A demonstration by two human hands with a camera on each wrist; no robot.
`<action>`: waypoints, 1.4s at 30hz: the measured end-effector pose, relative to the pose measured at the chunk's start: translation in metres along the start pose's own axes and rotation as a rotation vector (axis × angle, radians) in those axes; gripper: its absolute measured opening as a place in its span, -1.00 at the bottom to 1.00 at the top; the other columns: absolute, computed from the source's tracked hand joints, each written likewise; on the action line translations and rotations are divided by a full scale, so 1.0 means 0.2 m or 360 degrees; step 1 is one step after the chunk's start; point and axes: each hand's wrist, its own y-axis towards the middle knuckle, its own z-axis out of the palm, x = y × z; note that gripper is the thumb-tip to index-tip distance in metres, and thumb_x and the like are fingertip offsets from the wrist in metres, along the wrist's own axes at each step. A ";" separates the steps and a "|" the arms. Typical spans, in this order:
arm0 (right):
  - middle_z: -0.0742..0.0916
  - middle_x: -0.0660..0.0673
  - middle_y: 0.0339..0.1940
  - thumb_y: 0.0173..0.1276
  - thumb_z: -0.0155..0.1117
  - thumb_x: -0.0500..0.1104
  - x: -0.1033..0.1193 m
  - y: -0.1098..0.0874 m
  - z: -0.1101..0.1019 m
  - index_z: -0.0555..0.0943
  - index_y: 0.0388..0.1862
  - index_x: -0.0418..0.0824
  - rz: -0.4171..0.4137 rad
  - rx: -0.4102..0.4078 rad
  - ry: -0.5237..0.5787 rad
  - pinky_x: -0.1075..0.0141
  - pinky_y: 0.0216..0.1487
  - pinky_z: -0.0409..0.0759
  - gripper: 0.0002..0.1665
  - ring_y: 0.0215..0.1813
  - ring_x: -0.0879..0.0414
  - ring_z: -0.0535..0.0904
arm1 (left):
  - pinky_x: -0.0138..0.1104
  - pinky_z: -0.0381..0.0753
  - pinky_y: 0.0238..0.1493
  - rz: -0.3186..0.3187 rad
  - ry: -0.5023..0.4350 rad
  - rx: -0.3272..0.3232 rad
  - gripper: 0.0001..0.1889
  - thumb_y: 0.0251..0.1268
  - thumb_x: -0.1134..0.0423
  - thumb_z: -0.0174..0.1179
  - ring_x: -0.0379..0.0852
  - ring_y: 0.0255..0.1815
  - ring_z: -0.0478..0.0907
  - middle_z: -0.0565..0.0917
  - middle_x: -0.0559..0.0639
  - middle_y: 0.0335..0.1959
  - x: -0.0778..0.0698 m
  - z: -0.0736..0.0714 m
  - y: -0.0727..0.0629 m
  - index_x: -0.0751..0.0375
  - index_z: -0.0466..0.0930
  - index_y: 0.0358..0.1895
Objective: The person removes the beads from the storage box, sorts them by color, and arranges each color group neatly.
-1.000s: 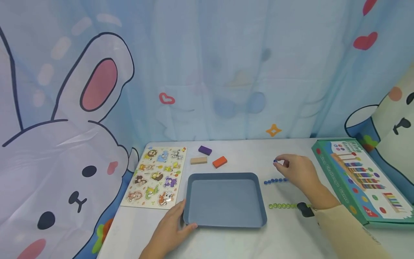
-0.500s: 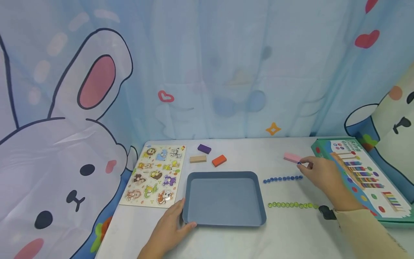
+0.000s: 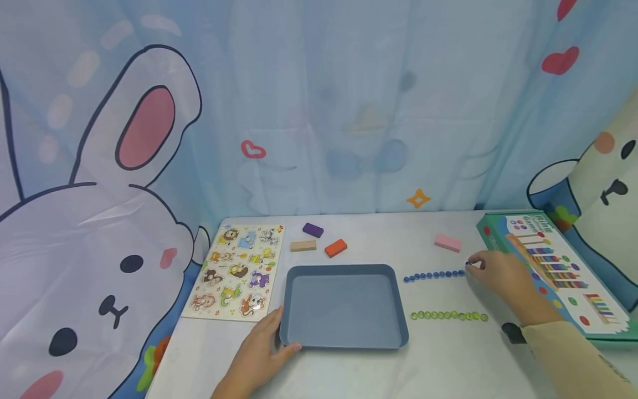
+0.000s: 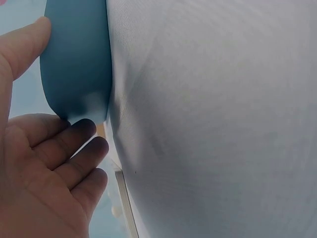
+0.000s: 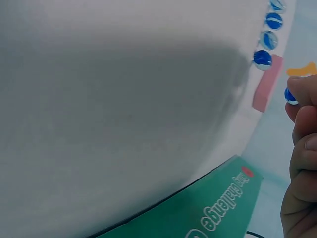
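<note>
My right hand (image 3: 504,281) pinches a blue glass marble (image 5: 291,96) between thumb and fingertips. It hovers at the right end of a row of blue marbles (image 3: 436,275), apart from the last marble in the right wrist view. Nearer the front lies a row of yellow-green marbles (image 3: 447,316). My left hand (image 3: 259,352) rests against the front left corner of a blue-grey tray (image 3: 344,348), thumb along the front side and fingers by the left side. Those fingers look relaxed in the left wrist view, beside the tray's wall (image 4: 77,64).
An animal puzzle board (image 3: 236,271) lies left of the tray. Behind the tray are purple (image 3: 313,230), tan (image 3: 303,245) and orange (image 3: 336,247) blocks. A pink block (image 3: 448,243) lies beyond the blue row. A green game box (image 3: 558,277) stands at the right, beneath my right forearm's far side.
My right hand has carried its blue marble rightward, then slightly down toward the blue row's right end, uncovering the pink block and both rows. My left hand stays at the tray.
</note>
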 end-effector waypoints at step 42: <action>0.75 -0.21 -0.29 0.38 0.45 -0.09 0.01 -0.05 -0.02 0.68 0.20 -0.36 -0.0105 0.0031 0.0005 0.33 -0.44 0.50 -0.49 -0.37 0.05 0.53 | 0.11 0.41 0.57 -0.0007 -0.0003 0.0004 0.07 0.23 -0.43 0.31 0.18 0.58 0.39 0.42 0.12 0.58 0.00 0.01 -0.01 0.20 0.24 0.63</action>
